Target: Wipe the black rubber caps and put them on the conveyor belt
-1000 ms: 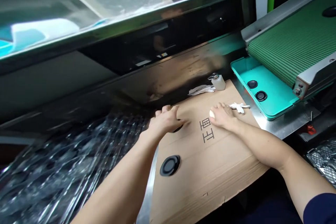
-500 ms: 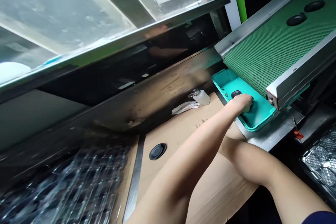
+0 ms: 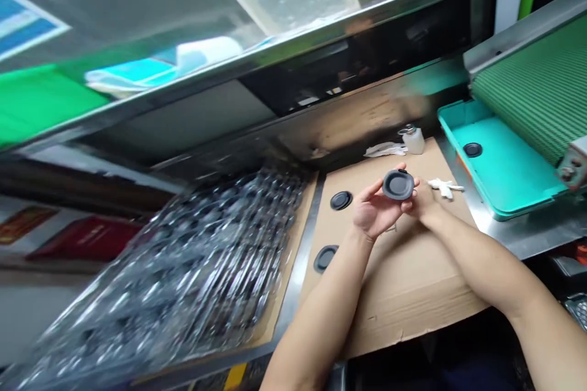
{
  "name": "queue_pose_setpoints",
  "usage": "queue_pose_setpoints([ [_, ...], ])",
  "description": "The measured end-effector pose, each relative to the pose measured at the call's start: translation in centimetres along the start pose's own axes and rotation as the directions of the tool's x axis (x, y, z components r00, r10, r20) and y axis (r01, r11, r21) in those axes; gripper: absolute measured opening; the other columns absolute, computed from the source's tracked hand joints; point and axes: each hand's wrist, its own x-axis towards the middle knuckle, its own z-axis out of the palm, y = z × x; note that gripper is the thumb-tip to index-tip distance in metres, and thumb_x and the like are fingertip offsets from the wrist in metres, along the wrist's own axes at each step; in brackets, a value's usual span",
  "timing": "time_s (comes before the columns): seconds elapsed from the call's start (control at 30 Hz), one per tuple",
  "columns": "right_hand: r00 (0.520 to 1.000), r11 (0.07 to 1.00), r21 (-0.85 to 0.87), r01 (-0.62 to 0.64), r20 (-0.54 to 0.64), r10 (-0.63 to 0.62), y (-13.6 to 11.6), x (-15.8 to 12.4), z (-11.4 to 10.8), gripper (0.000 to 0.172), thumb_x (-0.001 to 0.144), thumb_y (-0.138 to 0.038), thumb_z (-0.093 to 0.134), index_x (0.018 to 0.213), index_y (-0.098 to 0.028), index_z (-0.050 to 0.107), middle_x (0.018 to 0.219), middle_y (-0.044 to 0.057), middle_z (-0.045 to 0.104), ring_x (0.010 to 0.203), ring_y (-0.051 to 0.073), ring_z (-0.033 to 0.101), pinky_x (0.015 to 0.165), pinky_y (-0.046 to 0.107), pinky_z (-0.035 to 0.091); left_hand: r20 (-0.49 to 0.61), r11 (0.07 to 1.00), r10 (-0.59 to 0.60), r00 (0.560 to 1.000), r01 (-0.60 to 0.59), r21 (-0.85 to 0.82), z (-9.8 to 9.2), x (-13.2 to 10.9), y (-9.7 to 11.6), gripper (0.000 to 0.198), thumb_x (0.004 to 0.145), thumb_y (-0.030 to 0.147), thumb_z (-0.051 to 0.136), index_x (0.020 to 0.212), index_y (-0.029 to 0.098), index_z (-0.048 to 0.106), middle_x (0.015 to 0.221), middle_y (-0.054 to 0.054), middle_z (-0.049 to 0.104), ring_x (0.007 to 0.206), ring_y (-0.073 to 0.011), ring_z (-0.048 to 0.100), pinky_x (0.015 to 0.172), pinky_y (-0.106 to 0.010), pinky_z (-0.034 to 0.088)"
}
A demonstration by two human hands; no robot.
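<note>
A round black part (image 3: 398, 185) with a raised rim is held up over the cardboard sheet (image 3: 413, 269). My left hand (image 3: 376, 211) grips its left side, palm up. At its right edge, my right hand (image 3: 418, 197) has its fingers closed on the same part. Two similar black parts lie on the cardboard left of my hands, one farther back (image 3: 341, 200) and one nearer (image 3: 326, 258), the nearer partly behind my left forearm. Another black part (image 3: 472, 149) sits in the teal tray (image 3: 504, 215).
Clear plastic trays (image 3: 220, 244) are stacked at the left. A green conveyor belt (image 3: 536, 85) reaches over the tray at the right. Behind my hands are a small white bottle (image 3: 414, 141) and a white cloth (image 3: 386, 149). White gloves (image 3: 444, 188) lie right of my hands.
The view has swung left. The hand reaching into the teal tray has left it, and both hands are now together on a black part above the cardboard.
</note>
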Motion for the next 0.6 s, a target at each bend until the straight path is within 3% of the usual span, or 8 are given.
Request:
queue_pose_setpoints([
  [0.17,0.994,0.988,-0.147,0.042,0.11,-0.026,-0.6,1.1,0.4,0.035,0.097,-0.043,0.058,0.122,-0.02,0.069,0.123,0.017,0.067,0.116,0.034,0.062,0.095,0.043,0.05,-0.045,0.985,-0.025,0.999,0.017,-0.174,-5.2,-0.5,-0.9,0.058,0.102,0.05,0.044,0.15,0.022,0.057,0.134,-0.019,0.069,0.106,-0.0252,0.072,0.092,-0.038,0.058],
  [0.27,0.996,0.979,-0.197,0.06,0.077,-0.046,-0.4,0.9,0.2,0.036,0.099,-0.048,0.057,0.121,-0.022,0.069,0.12,0.016,0.067,0.114,0.034,0.062,0.093,0.042,0.049,-0.009,0.963,-0.011,1.0,0.008,-0.27,-6.5,-0.4,-0.6,0.055,0.104,0.047,0.041,0.15,0.02,0.058,0.133,-0.018,0.07,0.1,-0.0224,0.073,0.089,-0.035,0.058],
  [0.4,0.996,0.974,-0.214,0.08,0.057,-0.07,0.1,1.0,0.1,0.037,0.099,-0.047,0.055,0.122,-0.022,0.07,0.116,0.016,0.069,0.11,0.034,0.063,0.091,0.043,0.049,-0.025,0.903,0.015,1.0,-0.025,-0.429,-7.4,0.0,0.6,0.046,0.104,0.034,0.043,0.146,0.021,0.059,0.136,-0.017,0.069,0.116,-0.0263,0.072,0.091,-0.034,0.058],
  [0.5,0.995,0.992,-0.11,0.06,-0.073,-0.069,0.7,1.8,-0.2,0.04,0.095,-0.046,0.06,0.122,-0.02,0.072,0.113,0.016,0.07,0.105,0.033,0.063,0.093,0.044,0.049,-0.102,0.859,0.043,0.994,-0.089,-0.505,-8.2,0.5,1.0,0.042,0.102,0.026,0.045,0.14,0.02,0.062,0.134,-0.017,0.069,0.125,-0.0296,0.069,0.093,-0.036,0.059],
  [0.6,0.957,0.99,0.141,-0.019,-0.284,0.058,0.5,2.5,-0.7,0.047,0.092,-0.052,0.064,0.123,-0.017,0.072,0.112,0.014,0.072,0.093,0.028,0.065,0.091,0.043,0.052,-0.183,0.862,0.093,0.979,-0.171,-0.478,-8.4,1.2,0.4,0.045,0.092,0.011,0.049,0.133,0.024,0.064,0.125,-0.011,0.073,0.121,-0.028,0.072,0.097,-0.041,0.059],
])
